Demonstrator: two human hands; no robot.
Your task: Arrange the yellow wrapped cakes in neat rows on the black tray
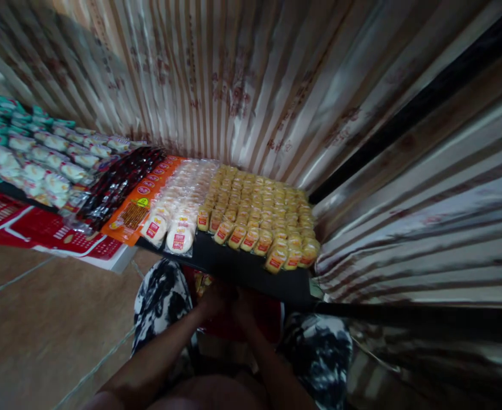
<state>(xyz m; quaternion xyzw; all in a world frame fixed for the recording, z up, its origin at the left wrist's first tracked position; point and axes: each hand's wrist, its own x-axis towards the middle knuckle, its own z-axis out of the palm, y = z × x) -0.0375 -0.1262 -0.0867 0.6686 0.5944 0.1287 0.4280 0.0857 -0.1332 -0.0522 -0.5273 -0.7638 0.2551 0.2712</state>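
Observation:
My left hand (212, 302) and my right hand (244, 307) reach down together into the dark gap under the front edge of a black display shelf (242, 265). They are close to a red box (233, 324) between my knees. The fingers are lost in shadow, so I cannot see a grip. On the shelf above lie rows of yellow wrapped snacks (259, 213) and round white wrapped cakes (178, 213).
Further left on the shelf lie orange packs (142, 202), dark red packs (116, 185) and white and teal packets (32, 154). A striped floral curtain (242, 80) hangs behind and to the right. Red printed cartons (41, 230) stand at the left over a brown tiled floor (41, 336).

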